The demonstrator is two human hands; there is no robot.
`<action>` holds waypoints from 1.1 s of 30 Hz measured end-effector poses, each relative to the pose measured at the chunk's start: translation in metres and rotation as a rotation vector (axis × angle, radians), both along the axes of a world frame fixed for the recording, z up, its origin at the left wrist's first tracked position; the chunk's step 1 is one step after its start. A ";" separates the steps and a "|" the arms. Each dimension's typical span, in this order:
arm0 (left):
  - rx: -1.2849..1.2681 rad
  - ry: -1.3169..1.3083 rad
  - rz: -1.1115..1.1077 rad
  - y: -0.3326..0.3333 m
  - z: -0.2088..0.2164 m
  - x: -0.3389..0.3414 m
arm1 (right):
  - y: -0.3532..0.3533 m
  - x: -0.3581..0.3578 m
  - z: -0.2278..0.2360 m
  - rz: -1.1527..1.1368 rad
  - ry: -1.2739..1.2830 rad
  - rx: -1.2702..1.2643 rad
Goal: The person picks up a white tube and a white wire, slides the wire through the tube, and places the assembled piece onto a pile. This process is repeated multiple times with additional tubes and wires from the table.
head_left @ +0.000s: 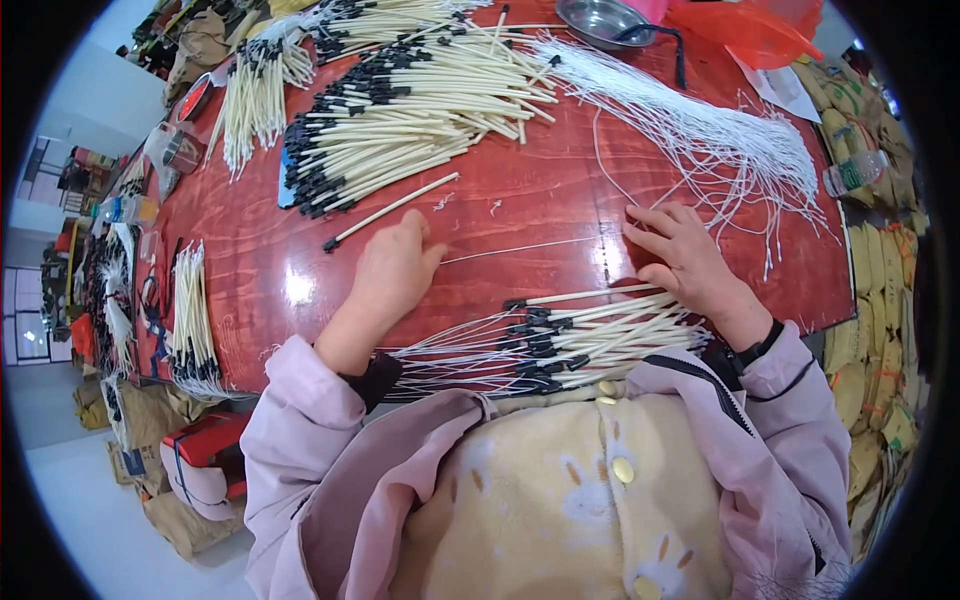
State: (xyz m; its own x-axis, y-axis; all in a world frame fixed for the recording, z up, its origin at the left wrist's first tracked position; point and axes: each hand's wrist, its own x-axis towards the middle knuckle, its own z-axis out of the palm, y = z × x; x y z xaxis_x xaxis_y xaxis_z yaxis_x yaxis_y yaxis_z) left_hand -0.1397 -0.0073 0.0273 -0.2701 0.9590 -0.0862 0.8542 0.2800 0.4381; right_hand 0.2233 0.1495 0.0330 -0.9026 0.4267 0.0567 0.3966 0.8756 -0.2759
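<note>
A thin white cord [530,248] runs taut and low over the red table between my two hands. My left hand [392,270] is closed, pinching its left end between thumb and fingers. At the cord's other end, the fingers of my right hand [685,255] are bent and spread, with the thumb apart; the fingertips are close to the cord, and whether they touch it I cannot tell. One cream stick with a black tip [395,211] lies just beyond my left hand. Closest to my body is a bundle of cream sticks [610,335] with black ends and white cords trailing left.
A big heap of cream sticks with black ends [400,125] lies at the far middle. White cords [720,140] spread across the far right, near a metal bowl [605,22] and a red plastic bag [750,30]. More sticks [190,310] lie at the left edge. A clear bottle [857,173] stands right.
</note>
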 end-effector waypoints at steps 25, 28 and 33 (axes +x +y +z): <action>0.205 -0.070 -0.049 -0.082 -0.006 -0.031 | 0.005 0.003 -0.013 0.005 0.142 -0.157; 0.200 -0.095 -0.055 -0.076 -0.004 -0.030 | 0.004 0.002 -0.010 0.002 0.140 -0.163; 0.199 -0.102 -0.076 -0.072 -0.007 -0.029 | 0.002 0.000 -0.011 -0.004 0.151 -0.158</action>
State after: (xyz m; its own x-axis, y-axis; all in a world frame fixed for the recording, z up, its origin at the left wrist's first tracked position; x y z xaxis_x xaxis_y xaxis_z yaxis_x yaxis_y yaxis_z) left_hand -0.1689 -0.0793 0.0206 -0.1956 0.9771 0.0837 0.8180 0.1154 0.5635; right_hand 0.2237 0.1520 0.0223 -0.8872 0.4447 0.1229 0.3441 0.8152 -0.4658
